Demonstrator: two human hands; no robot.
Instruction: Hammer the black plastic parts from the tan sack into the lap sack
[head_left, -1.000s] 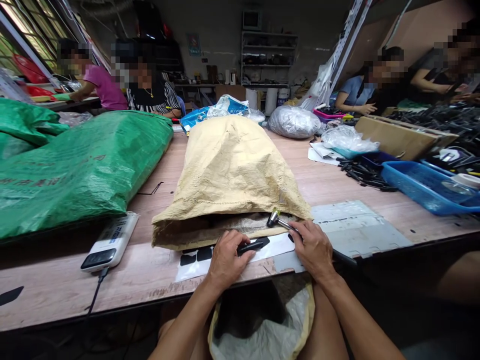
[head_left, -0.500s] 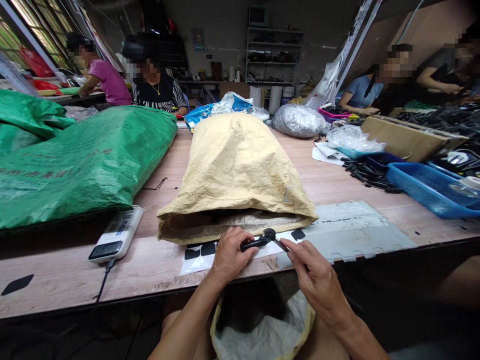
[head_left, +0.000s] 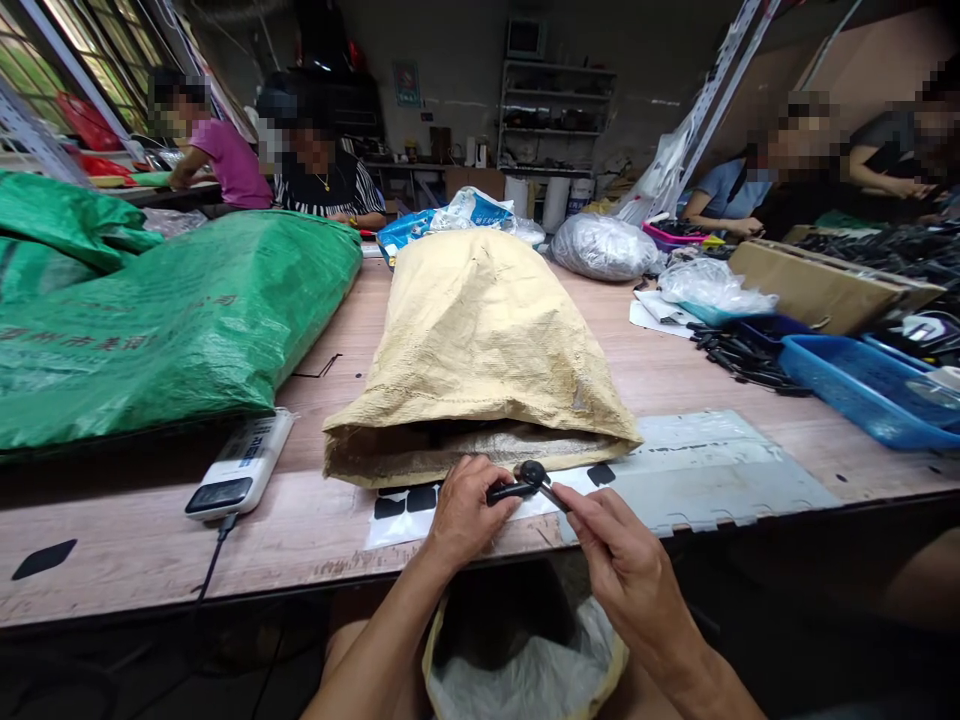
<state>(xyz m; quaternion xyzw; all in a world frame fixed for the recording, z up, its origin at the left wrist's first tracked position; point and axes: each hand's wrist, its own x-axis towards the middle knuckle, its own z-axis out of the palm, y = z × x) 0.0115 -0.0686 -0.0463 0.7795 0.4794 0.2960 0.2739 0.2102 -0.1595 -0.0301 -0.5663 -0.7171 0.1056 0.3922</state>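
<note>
Fingers of the left hand [head_left: 459, 510] are curled closed on a slim black part [head_left: 508, 491], and those of the right hand [head_left: 634, 555] pinch a small mallet [head_left: 555, 497] by its handle, with no visible gap. The counter [head_left: 322, 550] gives the work firm backing, so the part is best kept flat near its front edge rather than tipped over it. On it, the yellow sack [head_left: 487, 330] has its open mouth just behind the hands; a low, short swing should avoid catching that rim. The white sheet [head_left: 403, 530] under the hands could slide, so steady pressure from the left wrist would help. The part lies at the left fingertips, its far end beneath the mallet's round head; whether they touch I cannot tell. Light, square taps seem wise, thumb tucked well back, clear of the dark patches [head_left: 422, 499].
</note>
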